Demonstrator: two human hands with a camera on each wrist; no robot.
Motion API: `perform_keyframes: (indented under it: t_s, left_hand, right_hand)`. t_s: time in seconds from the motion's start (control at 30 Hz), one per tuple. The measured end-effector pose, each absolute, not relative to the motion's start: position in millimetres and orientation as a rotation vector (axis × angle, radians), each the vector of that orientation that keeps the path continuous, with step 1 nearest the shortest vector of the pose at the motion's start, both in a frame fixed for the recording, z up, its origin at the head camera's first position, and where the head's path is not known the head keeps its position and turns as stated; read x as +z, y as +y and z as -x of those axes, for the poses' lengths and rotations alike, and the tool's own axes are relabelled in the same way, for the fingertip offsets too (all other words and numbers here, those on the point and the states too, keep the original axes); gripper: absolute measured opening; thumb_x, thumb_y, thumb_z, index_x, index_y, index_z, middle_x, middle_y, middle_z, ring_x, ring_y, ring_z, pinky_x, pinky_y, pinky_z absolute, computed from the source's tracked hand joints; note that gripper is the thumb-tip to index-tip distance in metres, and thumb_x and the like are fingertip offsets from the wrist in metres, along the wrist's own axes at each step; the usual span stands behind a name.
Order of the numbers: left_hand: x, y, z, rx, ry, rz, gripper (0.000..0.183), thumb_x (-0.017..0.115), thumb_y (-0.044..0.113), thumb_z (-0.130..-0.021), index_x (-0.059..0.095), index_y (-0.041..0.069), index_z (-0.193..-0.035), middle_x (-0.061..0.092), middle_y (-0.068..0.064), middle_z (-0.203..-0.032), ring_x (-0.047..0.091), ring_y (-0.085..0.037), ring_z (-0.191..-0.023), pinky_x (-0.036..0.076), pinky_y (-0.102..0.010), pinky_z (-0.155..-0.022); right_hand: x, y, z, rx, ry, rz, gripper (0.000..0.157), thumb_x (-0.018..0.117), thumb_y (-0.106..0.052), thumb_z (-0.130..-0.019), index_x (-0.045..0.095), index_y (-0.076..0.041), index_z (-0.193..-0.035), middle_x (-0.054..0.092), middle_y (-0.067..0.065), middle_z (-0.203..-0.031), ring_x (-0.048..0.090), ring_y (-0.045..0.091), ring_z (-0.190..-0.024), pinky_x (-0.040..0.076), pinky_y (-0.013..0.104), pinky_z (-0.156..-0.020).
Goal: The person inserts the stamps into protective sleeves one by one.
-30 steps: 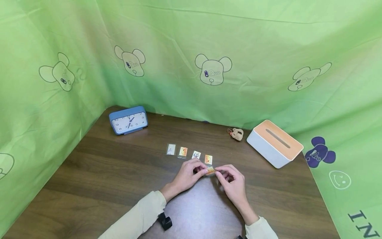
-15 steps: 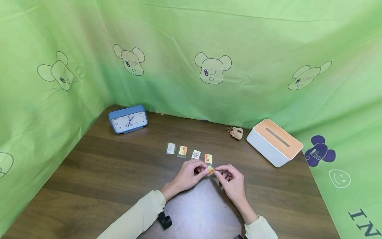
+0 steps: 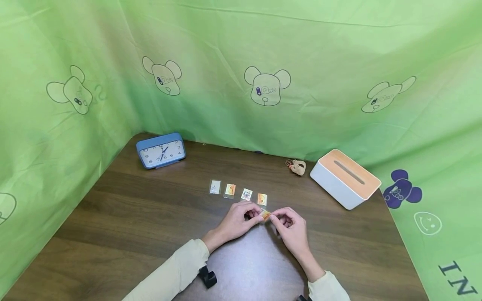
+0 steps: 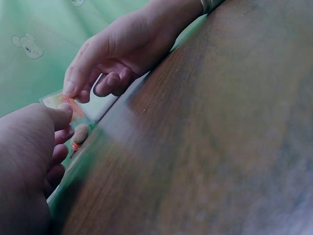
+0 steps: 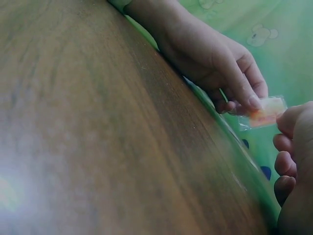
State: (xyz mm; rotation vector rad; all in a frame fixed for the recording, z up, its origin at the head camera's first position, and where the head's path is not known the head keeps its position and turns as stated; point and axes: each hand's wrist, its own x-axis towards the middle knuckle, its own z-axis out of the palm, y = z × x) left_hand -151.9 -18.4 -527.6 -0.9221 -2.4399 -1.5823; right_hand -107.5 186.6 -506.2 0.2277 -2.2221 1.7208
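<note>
A small orange-and-yellow card in a clear sleeve (image 3: 265, 215) is held just above the table between both hands. My left hand (image 3: 236, 220) pinches its left side between thumb and fingers. The opposite side is pinched by my right hand (image 3: 294, 233), its other fingers curled in. In the right wrist view the sleeved card (image 5: 269, 111) shows clear margins past the print. Beyond the hands lies a slanting row of small cards: a pale one (image 3: 215, 187), an orange one (image 3: 230, 190), a whitish patterned one (image 3: 246, 194) and another orange one (image 3: 262, 199).
A blue alarm clock (image 3: 162, 151) stands at the back left of the wooden table (image 3: 113, 234). At the back right are a small beige trinket with a red cord (image 3: 298, 167) and a white tissue box with an orange lid (image 3: 344, 179). Green printed cloth (image 3: 211, 104) hangs behind.
The card between my hands has tilted a little, showing more of its face half a second ago and slightly less now. Both hands stay nearly in place.
</note>
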Motion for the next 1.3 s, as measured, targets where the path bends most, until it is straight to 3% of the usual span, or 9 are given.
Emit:
perform_keyframes:
  t_s: [0.2,0.43,0.8,1.03,1.3]
  left_hand:
    - [-527.0,-18.0,149.7,-1.586,-2.401,0.875,0.009,0.085,0.008,-0.098,0.080,0.006,-0.105,0.073,-0.001,-0.092,0.065,-0.008,-0.086,0.059,-0.025,-0.080]
    - [-525.7,-25.7,143.5,-1.595,-2.368,0.767,0.009,0.084,0.004,-0.096,0.080,0.006,-0.104,0.074,0.000,-0.092,0.067,-0.011,-0.085,0.060,-0.027,-0.079]
    - [-529.5,-47.0,127.5,-1.629,-2.343,0.746,0.012,0.085,0.000,-0.094,0.080,0.007,-0.102,0.071,0.003,-0.088,0.065,-0.010,-0.082,0.060,-0.027,-0.075]
    - [-534.2,-54.9,124.0,-1.622,-2.340,0.723,0.015,0.086,-0.001,-0.092,0.080,0.009,-0.102,0.071,0.003,-0.088,0.065,-0.008,-0.081,0.060,-0.028,-0.074]
    - [-536.6,-62.8,121.7,-1.618,-2.307,0.667,0.015,0.086,-0.002,-0.092,0.080,0.007,-0.102,0.071,0.004,-0.088,0.065,-0.009,-0.081,0.058,-0.028,-0.073]
  right_hand:
    - [-524.1,197.4,113.6,1.745,-2.224,-0.162,0.010,0.080,0.012,-0.091,0.076,0.005,-0.096,0.058,0.001,-0.065,0.047,0.001,-0.054,0.036,0.015,-0.047]
    - [-516.6,209.2,119.2,1.686,-2.253,-0.112,0.011,0.082,0.004,-0.094,0.077,-0.004,-0.092,0.055,0.000,-0.060,0.045,0.003,-0.050,0.033,0.017,-0.046]
    - [-523.0,231.6,145.1,1.191,-2.504,-0.153,0.018,0.087,-0.001,-0.088,0.077,-0.016,-0.085,0.065,-0.005,-0.079,0.048,0.004,-0.063,0.039,0.020,-0.059]
    - [-527.1,231.2,164.3,1.058,-2.552,-0.208,0.009,0.087,-0.009,-0.089,0.081,-0.015,-0.092,0.065,-0.004,-0.083,0.051,0.005,-0.065,0.041,0.025,-0.060]
    - [-530.7,224.0,173.9,1.070,-2.526,-0.215,0.021,0.088,-0.005,-0.089,0.083,-0.011,-0.109,0.068,-0.001,-0.087,0.051,0.005,-0.064,0.043,0.025,-0.060]
